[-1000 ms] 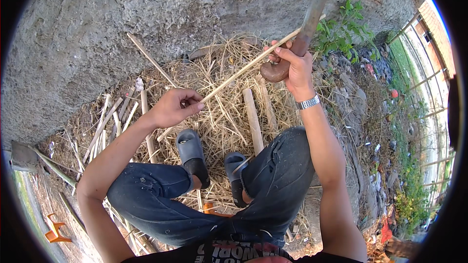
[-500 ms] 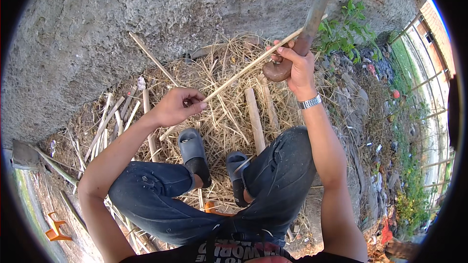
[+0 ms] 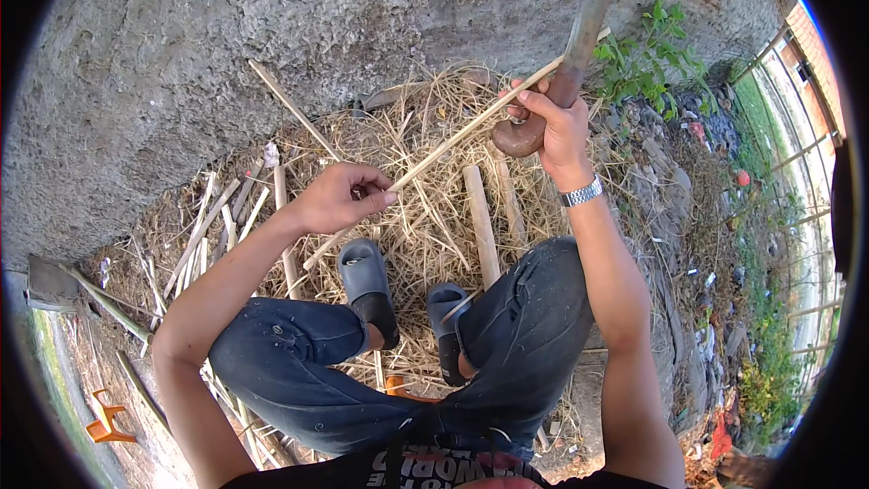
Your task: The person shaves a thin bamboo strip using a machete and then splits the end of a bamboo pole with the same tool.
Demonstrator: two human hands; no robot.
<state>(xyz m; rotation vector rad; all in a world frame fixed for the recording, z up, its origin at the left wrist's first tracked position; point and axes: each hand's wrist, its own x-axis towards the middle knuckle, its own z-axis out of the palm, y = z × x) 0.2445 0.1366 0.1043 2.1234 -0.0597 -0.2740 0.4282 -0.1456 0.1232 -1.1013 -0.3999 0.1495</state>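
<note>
A long, thin, pale split stick [image 3: 471, 129] slants between my two hands over the shavings. My left hand [image 3: 337, 199] pinches its lower left part between thumb and fingers. A pale stick end shows beneath that hand; I cannot tell if it belongs to the same piece. My right hand [image 3: 563, 131], with a metal watch on the wrist, is wrapped round the brown hooked handle of a large knife [image 3: 593, 14], whose blade points up and away. The stick's far part runs past the right fingers and against the knife near the base of its blade.
Shavings [image 3: 425, 217] cover the ground round my sandals [image 3: 365, 269]. Thicker poles [image 3: 482, 226] lie before my right knee, several split sticks [image 3: 204, 231] at left. A rough wall [image 3: 272, 18] rises ahead, with a leafy plant [image 3: 652, 54] at its foot. An orange stool [image 3: 110, 421] stands lower left.
The whole scene sits slightly further right in the view. Both hands keep their holds on the stick and the knife, with hardly any movement between them.
</note>
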